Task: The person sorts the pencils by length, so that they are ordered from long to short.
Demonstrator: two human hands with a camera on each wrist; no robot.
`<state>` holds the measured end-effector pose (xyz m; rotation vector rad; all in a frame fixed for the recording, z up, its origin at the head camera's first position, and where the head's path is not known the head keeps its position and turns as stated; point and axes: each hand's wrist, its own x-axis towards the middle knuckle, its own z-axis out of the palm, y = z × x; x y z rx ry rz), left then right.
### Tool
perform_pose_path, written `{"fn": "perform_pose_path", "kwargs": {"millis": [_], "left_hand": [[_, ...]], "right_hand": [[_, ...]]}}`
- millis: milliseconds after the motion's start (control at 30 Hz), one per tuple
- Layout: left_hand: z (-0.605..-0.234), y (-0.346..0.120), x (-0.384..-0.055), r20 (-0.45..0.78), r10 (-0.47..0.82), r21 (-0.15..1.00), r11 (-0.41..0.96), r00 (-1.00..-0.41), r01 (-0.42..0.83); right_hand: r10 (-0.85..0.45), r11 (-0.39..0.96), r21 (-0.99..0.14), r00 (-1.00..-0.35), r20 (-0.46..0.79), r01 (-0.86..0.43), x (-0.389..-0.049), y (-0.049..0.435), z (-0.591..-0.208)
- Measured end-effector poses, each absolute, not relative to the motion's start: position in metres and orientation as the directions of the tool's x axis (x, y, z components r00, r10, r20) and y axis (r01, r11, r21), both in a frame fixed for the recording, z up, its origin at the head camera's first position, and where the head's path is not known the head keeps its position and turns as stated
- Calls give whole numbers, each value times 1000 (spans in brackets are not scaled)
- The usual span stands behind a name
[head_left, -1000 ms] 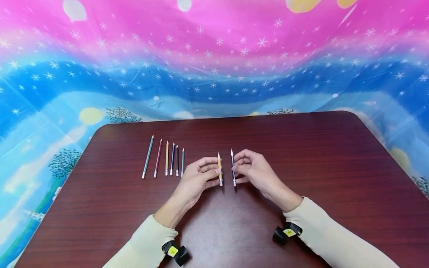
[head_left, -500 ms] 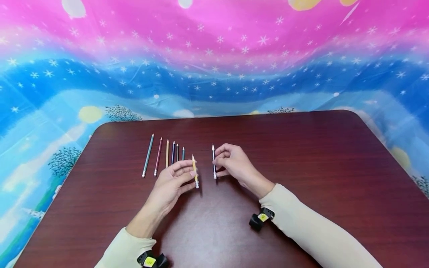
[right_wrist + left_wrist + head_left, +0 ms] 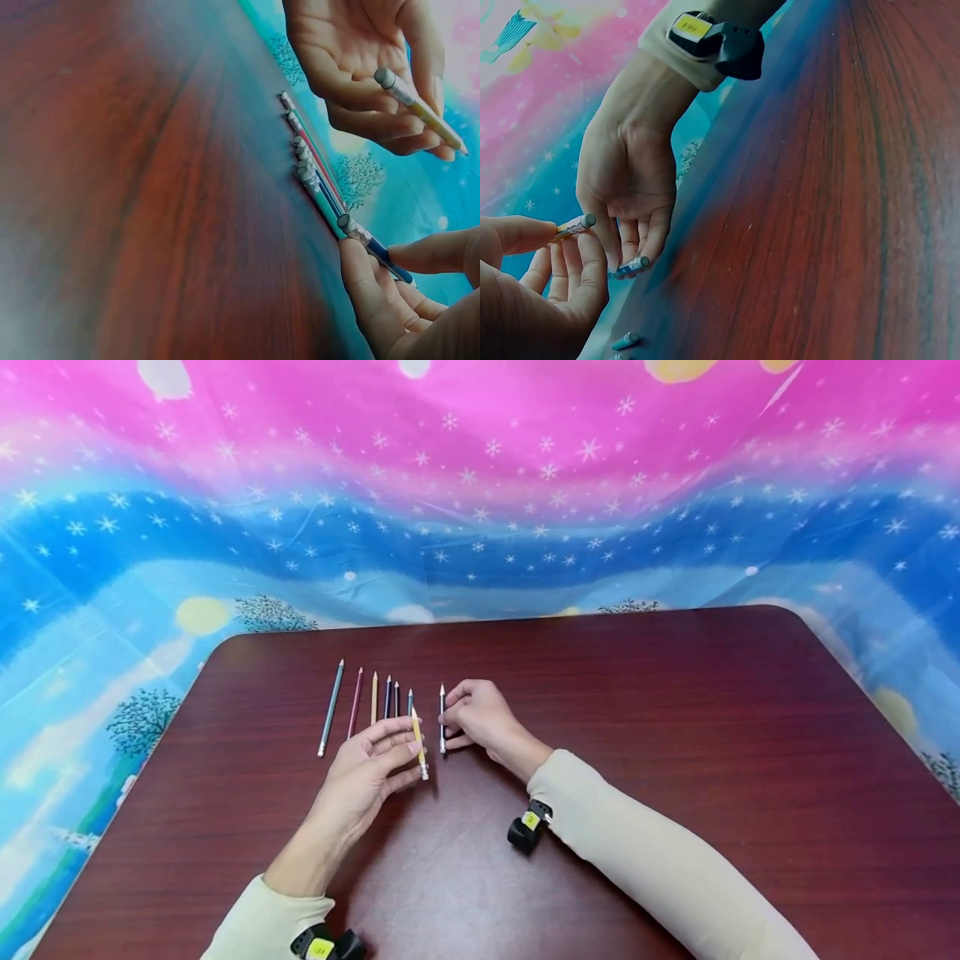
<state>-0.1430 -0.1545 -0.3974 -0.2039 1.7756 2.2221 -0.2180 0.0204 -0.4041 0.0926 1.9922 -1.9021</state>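
My left hand (image 3: 363, 772) pinches a short yellow pencil (image 3: 424, 112) between thumb and fingers, tip pointing away and eraser end toward me. It is above the table, partly covering the lower ends of the pencils in the row. My right hand (image 3: 486, 718) pinches a short dark blue pencil (image 3: 386, 259), just right of the row and roughly parallel to it. Whether that pencil touches the table I cannot tell. The row runs from a long teal pencil (image 3: 332, 708) through a red (image 3: 357, 693), a yellow (image 3: 374, 695) and two dark ones to a short teal pencil (image 3: 410, 700).
The dark red-brown wooden table (image 3: 675, 693) stretches out to the right and in front of me. A printed pink and blue cloth (image 3: 480, 527) hangs behind its far edge. Each wrist wears a black camera on a strap (image 3: 528, 827).
Both hands have moved left, each with its pencil. The dark blue pencil has come beside the row's right end. The left hand has come in front of the row, hiding more of the pencils' lower ends.
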Motion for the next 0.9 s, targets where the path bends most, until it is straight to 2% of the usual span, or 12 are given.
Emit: {"fn": "perform_pose_path", "kwargs": {"millis": [500,900], "left_hand": [[-389,-165,-147,-261,120,935,-217,-958,-282],[-389,-168,-147,-256,132,930,-237,-958,-281]], "right_hand": [[-166,139,-931,-919,-358,337,-229,-1,-404],[-115,261,-919,-936,-334,296,-227,-16,-407]]}}
